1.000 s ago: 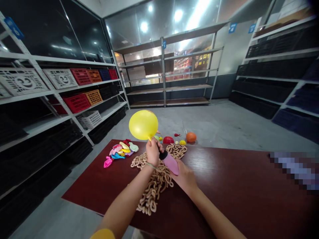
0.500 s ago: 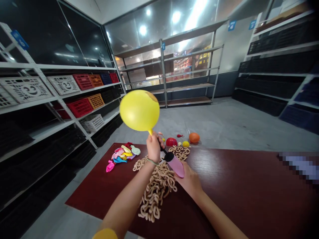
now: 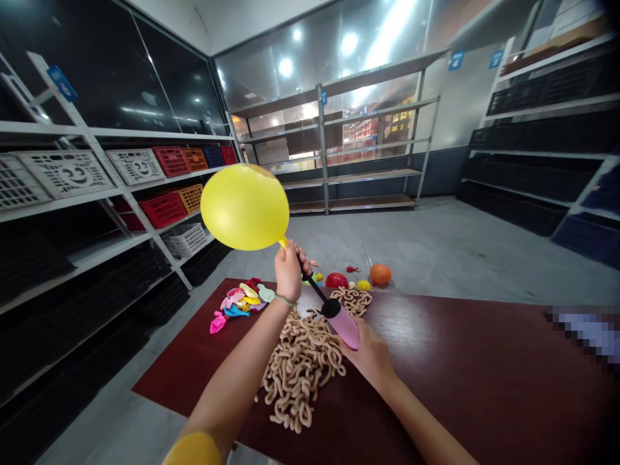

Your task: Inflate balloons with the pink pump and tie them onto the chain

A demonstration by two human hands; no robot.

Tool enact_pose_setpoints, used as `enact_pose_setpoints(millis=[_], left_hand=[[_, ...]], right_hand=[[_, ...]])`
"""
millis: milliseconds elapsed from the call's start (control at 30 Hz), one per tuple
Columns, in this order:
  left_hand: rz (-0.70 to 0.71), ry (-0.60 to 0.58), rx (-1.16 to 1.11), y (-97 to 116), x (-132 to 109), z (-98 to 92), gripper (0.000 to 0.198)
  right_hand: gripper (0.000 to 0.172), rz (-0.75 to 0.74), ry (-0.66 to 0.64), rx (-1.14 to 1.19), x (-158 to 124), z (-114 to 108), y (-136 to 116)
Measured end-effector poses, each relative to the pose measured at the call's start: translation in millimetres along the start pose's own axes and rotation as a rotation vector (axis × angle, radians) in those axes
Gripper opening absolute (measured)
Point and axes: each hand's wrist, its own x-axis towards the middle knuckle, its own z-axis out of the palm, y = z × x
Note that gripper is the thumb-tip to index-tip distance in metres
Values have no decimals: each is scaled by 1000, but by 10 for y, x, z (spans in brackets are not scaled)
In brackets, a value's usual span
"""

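A yellow balloon, rounded and inflated, hangs tilted up and to the left above the table's far edge. My left hand is closed around its neck and the black end of a balloon pump. The pump has a pink barrel with a black collar, and a length of black rod shows between my hands. Wrapped around the pink barrel is my right hand, lower and to the right. Below both hands lies a heap of beige, curled, rope-like pieces. My left fingers hide the joint between balloon and pump.
Limp balloons in several colours lie on the dark red table, left of the heap. Past the far edge are an orange balloon and a red balloon on the floor. Shelves with crates line the left side.
My left hand has moved left and slightly up, with the balloon leaning further left. The balloon looks a little larger. More black rod shows out of the pink barrel; my right hand has hardly moved.
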Motion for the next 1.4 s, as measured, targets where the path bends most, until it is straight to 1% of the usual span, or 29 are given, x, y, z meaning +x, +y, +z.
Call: enact_pose_setpoints(millis=[67,133,267,333,367,400,467,533,600,667,700,767,833,900,1000,1067,1100,1167,1267,1333,1400], left_hand=[[1,6,7,-51,-27,41,35],[-26,4,36,-226,-137,86,36],[-104,-53,88,-660,-454,157,41],[-117,-57,82,-773,-540,140,44],[-122,-47,83,-785,-545,110,44],[-131,-35,86,-767,-523,65,43],[-147,-3,83,-644,-413,-59,40],[-144,36,54,-424,-251,-196,37],[-99,69,24,-158,-90,-312,36],[-45,71,-6,78,22,-383,36],[-21,69,-21,157,50,-399,36],[11,76,-53,201,36,-393,35],[6,87,-74,81,-69,-349,34],[-30,77,-72,-160,-246,-282,34],[-79,30,-51,-540,-533,-194,36],[-86,17,-55,-660,-648,-184,36],[-87,18,-59,-656,-667,-202,36],[-91,30,-65,-514,-626,-285,35],[-85,87,-68,-73,-421,-470,33],[-34,120,-65,227,-257,-573,32],[19,140,-70,409,-126,-623,30]], right_hand=[[41,13,8,6,12,0,11],[40,34,18,16,23,-11,13],[38,99,25,7,34,-52,-4],[39,102,15,-14,34,-72,-25],[40,88,4,-23,34,-81,-38],[41,64,-13,-29,34,-88,-53],[41,4,-53,-29,31,-99,-82],[40,-48,-86,-10,25,-101,-100],[39,-78,-95,15,15,-95,-101],[37,-93,-95,33,4,-82,-86],[37,-95,-96,37,0,-74,-77],[37,-91,-98,38,-4,-62,-58],[39,-75,-96,35,-3,-57,-47],[41,-52,-93,27,2,-66,-46],[43,-15,-100,17,8,-102,-61],[43,-17,-114,15,6,-128,-72],[43,-32,-124,14,3,-137,-78],[41,-85,-140,10,-3,-143,-89],[39,-170,-138,17,-6,-126,-108],[39,-190,-130,34,-1,-114,-121],[40,-171,-133,43,8,-109,-127]])
